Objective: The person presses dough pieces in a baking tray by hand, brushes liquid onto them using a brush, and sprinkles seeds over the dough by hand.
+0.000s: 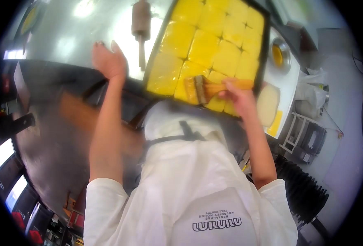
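Right hand had grip clamped on brush, bristles on yellow squares at tray's near side: brushing, apparently. Soft-looking, glossy tops called for light, level pressure (my reading). Left hand held nothing, fingers apart, near rolling pin on shiny worktop. Metal bowl sat beside tray; grey floor lay beyond.

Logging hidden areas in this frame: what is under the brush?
Yellow squares in the dark tray show around the brush, held by the right hand. The surface directly beneath the bristles is covered, so its state cannot be seen.
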The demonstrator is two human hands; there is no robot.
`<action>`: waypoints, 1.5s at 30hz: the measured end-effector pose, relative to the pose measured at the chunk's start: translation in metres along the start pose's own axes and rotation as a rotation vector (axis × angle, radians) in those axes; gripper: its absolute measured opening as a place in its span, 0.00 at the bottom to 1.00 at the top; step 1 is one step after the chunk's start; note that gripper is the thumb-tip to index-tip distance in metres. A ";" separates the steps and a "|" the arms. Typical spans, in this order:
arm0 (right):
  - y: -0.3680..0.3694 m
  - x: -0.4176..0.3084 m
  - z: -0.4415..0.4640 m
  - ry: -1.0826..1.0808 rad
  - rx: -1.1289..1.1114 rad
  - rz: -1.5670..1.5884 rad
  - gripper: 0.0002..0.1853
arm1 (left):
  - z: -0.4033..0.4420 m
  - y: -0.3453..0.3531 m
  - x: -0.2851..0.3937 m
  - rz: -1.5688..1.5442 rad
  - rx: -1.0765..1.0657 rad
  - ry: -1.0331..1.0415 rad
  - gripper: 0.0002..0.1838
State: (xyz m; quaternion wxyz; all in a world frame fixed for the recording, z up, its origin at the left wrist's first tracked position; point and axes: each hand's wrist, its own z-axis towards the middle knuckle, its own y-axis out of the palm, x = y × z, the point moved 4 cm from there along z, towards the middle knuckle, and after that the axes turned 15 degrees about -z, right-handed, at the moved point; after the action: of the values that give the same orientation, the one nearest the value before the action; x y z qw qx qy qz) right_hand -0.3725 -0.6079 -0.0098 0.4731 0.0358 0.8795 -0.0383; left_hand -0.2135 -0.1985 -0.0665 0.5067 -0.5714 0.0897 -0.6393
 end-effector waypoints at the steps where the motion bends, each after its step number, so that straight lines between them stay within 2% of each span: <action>1: -0.011 -0.013 -0.009 -0.030 0.040 -0.090 0.14 | 0.000 0.001 0.003 -0.004 0.013 0.024 0.28; 7: -0.047 -0.078 -0.058 -0.189 0.404 -0.610 0.07 | -0.003 0.002 0.003 0.040 0.108 0.145 0.27; 9: -0.026 -0.093 -0.068 -0.683 0.450 -0.965 0.08 | -0.001 -0.001 0.007 0.045 0.072 0.138 0.27; 12: 0.012 -0.068 -0.069 -0.945 0.238 -1.153 0.19 | 0.002 -0.001 0.012 0.054 0.061 0.162 0.27; 13: 0.027 -0.057 -0.074 -0.935 0.178 -1.228 0.21 | 0.002 -0.001 0.013 0.062 0.066 0.173 0.27; 14: 0.038 -0.052 -0.080 -0.891 0.090 -1.244 0.18 | 0.003 -0.001 0.012 0.073 0.052 0.161 0.27; 17: 0.042 -0.060 -0.098 -0.722 -0.075 -1.104 0.13 | 0.002 0.006 -0.002 0.064 -0.020 0.068 0.31; 18: 0.036 -0.064 -0.098 -0.661 -0.084 -0.956 0.09 | 0.000 0.002 0.001 0.068 -0.011 0.101 0.29; 19: 0.026 -0.067 -0.092 -0.484 -0.109 -0.858 0.08 | 0.001 -0.001 0.007 0.064 -0.001 0.138 0.28; 21: 0.005 -0.075 -0.072 -0.148 -0.155 -0.652 0.09 | 0.002 -0.001 0.015 0.058 0.014 0.176 0.27; 23: -0.020 -0.069 -0.035 -0.061 -0.243 -0.568 0.13 | 0.004 -0.002 0.012 0.068 0.015 0.180 0.27; 25: -0.029 -0.073 -0.006 -0.021 -0.131 -0.563 0.17 | 0.003 -0.003 0.012 0.052 -0.011 0.163 0.27; 28: -0.049 -0.074 0.018 -0.110 -0.112 -0.562 0.17 | 0.003 0.002 0.010 0.045 -0.022 0.180 0.28; 31: -0.066 -0.090 -0.005 -0.191 0.099 -0.614 0.15 | 0.003 0.005 -0.002 0.050 -0.015 0.166 0.30; 32: -0.068 -0.099 -0.021 -0.147 0.179 -0.714 0.10 | 0.004 0.006 -0.004 0.034 -0.020 0.142 0.31; 35: -0.062 -0.098 -0.065 -0.775 0.362 -1.012 0.08 | 0.005 0.004 -0.002 0.021 -0.055 0.091 0.32; 37: -0.050 -0.069 -0.086 -0.872 0.312 -1.106 0.10 | 0.004 0.002 0.004 0.016 -0.076 0.063 0.32; 39: -0.030 -0.045 -0.109 -0.810 0.214 -1.267 0.11 | 0.004 0.001 0.007 0.014 -0.083 0.024 0.32; 42: -0.022 -0.035 -0.133 -0.605 0.129 -1.168 0.10 | 0.004 -0.001 0.008 0.011 -0.086 0.055 0.32; 45: -0.045 -0.057 -0.129 -0.425 -0.058 -0.926 0.09 | 0.003 0.001 0.006 0.016 -0.094 0.086 0.32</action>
State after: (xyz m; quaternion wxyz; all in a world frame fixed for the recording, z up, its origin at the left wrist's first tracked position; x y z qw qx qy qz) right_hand -0.4528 -0.6407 0.1105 0.5756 -0.3797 0.6881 -0.2259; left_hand -0.2092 -0.2024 -0.0623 0.4803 -0.5658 0.1458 -0.6542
